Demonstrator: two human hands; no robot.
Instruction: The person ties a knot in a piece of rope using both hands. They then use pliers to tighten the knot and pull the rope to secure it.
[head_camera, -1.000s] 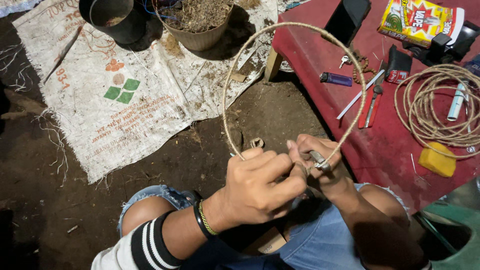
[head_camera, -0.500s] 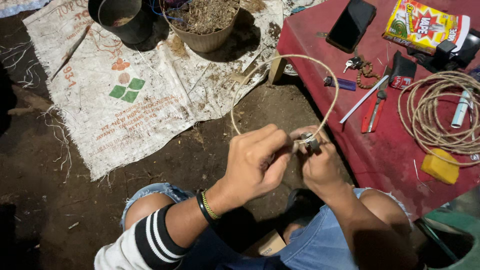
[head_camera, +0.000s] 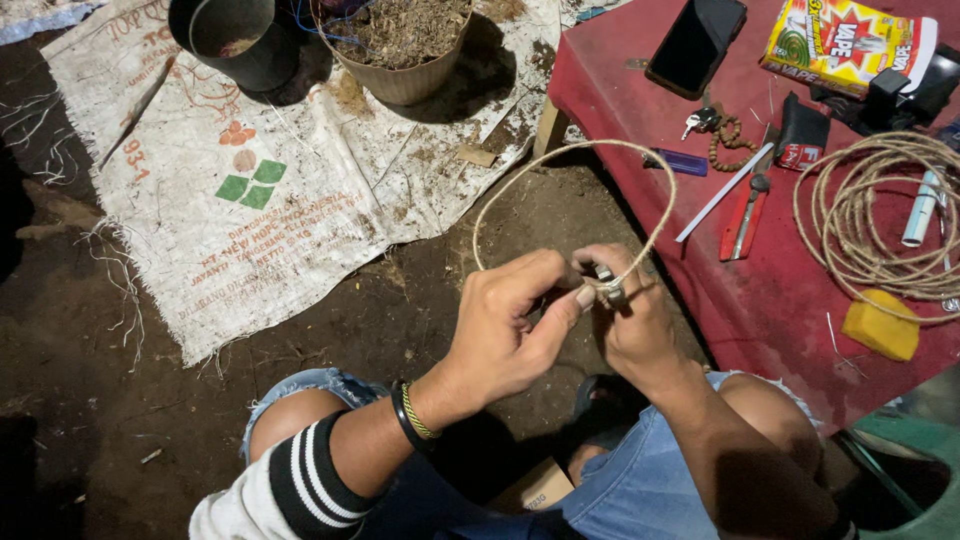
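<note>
Two hands (head_camera: 570, 320) pinch twine loop (head_camera: 570, 155); red table (head_camera: 800, 300) beside.

The twine loop (head_camera: 575, 190) looks like rough, matt plant fibre, pinched against a small piece of shiny metal (head_camera: 610, 290). A matt red cloth covers the worktop (head_camera: 790, 300), where a glossy black phone (head_camera: 696, 45) lies. The woven plastic sack (head_camera: 250, 190) on the floor is dull, frayed and soiled.
</note>
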